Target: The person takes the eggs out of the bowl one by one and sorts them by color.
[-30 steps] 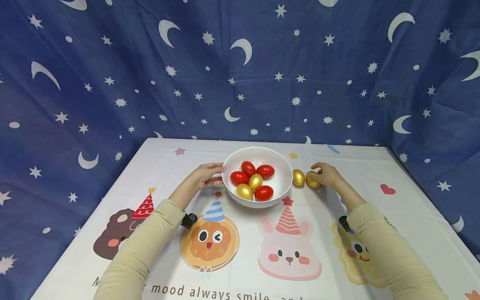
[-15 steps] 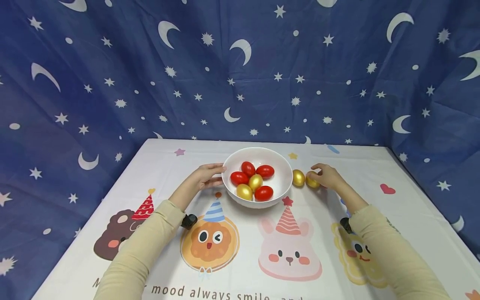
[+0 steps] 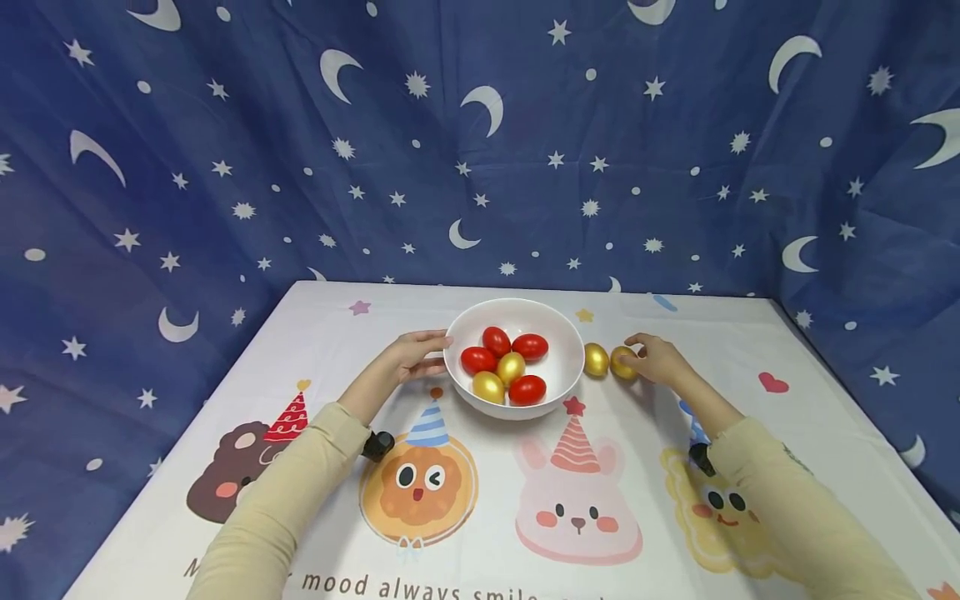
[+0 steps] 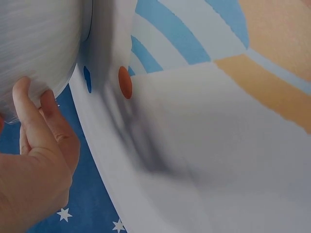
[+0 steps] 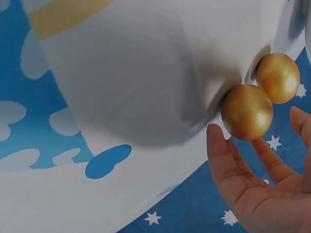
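A white bowl (image 3: 555, 375) holds several red eggs (image 3: 527, 390) and two golden eggs (image 3: 489, 387). My left hand (image 3: 411, 353) touches the bowl's left side with extended fingers; in the left wrist view its fingertips rest on the bowl's outer wall (image 4: 39, 43). Two more golden eggs lie side by side on the table, right of the bowl. My right hand (image 3: 660, 362) is at the outer golden egg (image 3: 624, 363), its fingers spread loosely around it. The right wrist view shows this egg (image 5: 247, 112) between thumb and fingers, next to the inner golden egg (image 5: 278, 77).
A white cloth printed with cartoon animals and party hats covers the table (image 3: 465, 575). Behind it hangs a dark blue curtain (image 3: 525, 225) with moons and stars. The inner golden egg (image 3: 596, 360) sits close to the bowl's right side.
The head view has tilted up slightly. My right forearm and wrist have shifted a little to the right, with the fingers still around the outer egg. The left hand and bowl stay put.
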